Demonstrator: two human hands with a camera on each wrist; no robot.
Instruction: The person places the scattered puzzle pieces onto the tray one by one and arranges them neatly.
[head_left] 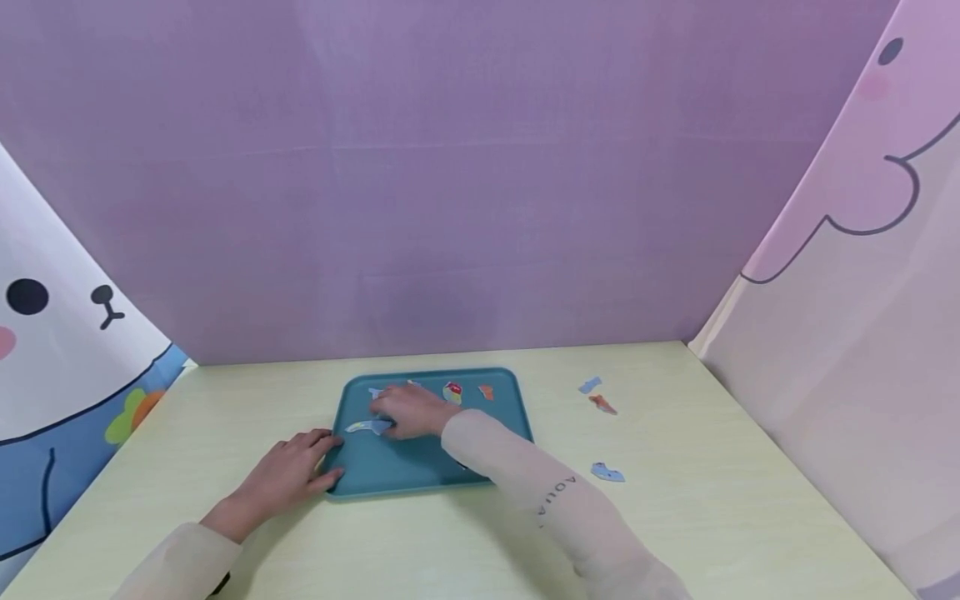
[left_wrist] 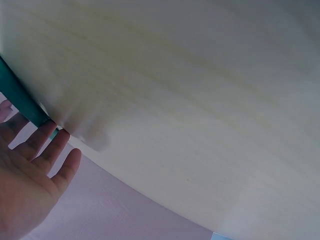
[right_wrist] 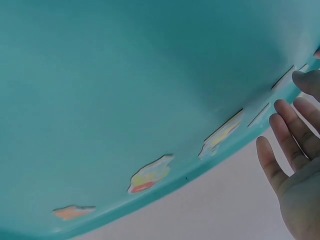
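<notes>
A teal tray lies on the table, with several flat cut-out pieces like jigsaw pieces on it. My right hand is low over the tray's left half, its thumb beside a blue and yellow piece. In the right wrist view, the fingers of the right hand look loosely extended, with the thumb close to the edge of a pale piece; contact is unclear. At the tray's left rim, my left hand rests with spread fingers, also touching the teal rim in the left wrist view.
Near the tray's far edge lie a red and yellow piece and an orange piece. Right of the tray, on the pale table, are a small blue piece, an orange-brown piece and a larger blue piece. A purple curtain stands behind.
</notes>
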